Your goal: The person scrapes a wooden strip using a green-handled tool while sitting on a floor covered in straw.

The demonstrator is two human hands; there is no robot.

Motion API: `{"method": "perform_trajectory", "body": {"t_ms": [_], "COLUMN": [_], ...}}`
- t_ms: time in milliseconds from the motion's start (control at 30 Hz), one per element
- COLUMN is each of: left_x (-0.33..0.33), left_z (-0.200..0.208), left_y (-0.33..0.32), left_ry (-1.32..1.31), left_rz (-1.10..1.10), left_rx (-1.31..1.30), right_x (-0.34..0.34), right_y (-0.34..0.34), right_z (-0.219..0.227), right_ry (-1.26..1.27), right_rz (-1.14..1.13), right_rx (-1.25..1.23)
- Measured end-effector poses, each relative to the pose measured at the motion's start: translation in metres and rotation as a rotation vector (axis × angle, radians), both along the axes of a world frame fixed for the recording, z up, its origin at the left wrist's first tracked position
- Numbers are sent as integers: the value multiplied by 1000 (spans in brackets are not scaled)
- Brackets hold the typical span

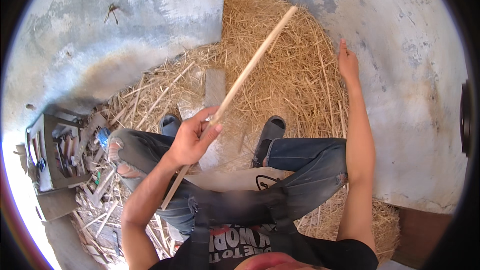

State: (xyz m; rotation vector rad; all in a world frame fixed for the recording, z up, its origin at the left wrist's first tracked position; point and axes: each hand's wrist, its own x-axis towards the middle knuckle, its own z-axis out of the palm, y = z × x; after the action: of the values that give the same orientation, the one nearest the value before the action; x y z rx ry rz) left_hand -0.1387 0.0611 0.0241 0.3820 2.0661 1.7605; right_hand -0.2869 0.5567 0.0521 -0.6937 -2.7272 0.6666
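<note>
sitting low in a black t-shirt (345, 255) with pale printing, a dark band (237, 210) crossing the front at the waist. resting above a cream-coloured item (225, 180) with a black mark on it, bending both knees outward in worn blue jeans (310, 162), baring some skin through tears at the left knee. keeping the hands well apart. clamping the left hand (192, 137) around a long, pale wooden stick (245, 77), thumb along one side and fingers behind, well below its middle. holding the stick at a slant above the legs, pointing its lower end back toward the left thigh and its far end up and rightward over the straw. reaching the right hand (348, 65) out at the end of a long bare forearm, curling most of the fingers and sticking one digit upward, just beside the curved right wall (400, 95); cannot tell about contact with the wall, nor about any grip. planting the feet in dark slippers, the right slipper (272, 130) and the left slipper (170, 122) well apart. facing a thick spread of dry straw (292, 70), with a flat board (215, 87) lying at its left. seeing, farther left, crumpled blue plastic (103, 136), scattered wood scraps (102, 187) and a dark wooden frame (47, 145) with slats inside. facing, beyond the straw, a stained grey-blue wall (165, 15) with metal hooks (112, 12).
</note>
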Motion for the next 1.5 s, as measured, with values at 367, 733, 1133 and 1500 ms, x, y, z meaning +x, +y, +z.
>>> {"method": "perform_trajectory", "body": {"t_ms": [367,733,1133,1500], "left_x": [-11,3,8,2], "left_z": [-12,-9,-11,-15], "left_y": [11,10,2,22], "left_ry": [-103,-162,-158,135], "left_rz": [-3,-70,-72,72], "left_rx": [165,161,137,-134], "right_x": [108,48,21,38], "right_y": [-232,-175,-145,-86], "right_z": [13,-2,8,26], "right_ry": [-55,-137,-141,-127], "right_rz": [890,556,403,231], "right_rx": [-155,-105,-22,-139]}}
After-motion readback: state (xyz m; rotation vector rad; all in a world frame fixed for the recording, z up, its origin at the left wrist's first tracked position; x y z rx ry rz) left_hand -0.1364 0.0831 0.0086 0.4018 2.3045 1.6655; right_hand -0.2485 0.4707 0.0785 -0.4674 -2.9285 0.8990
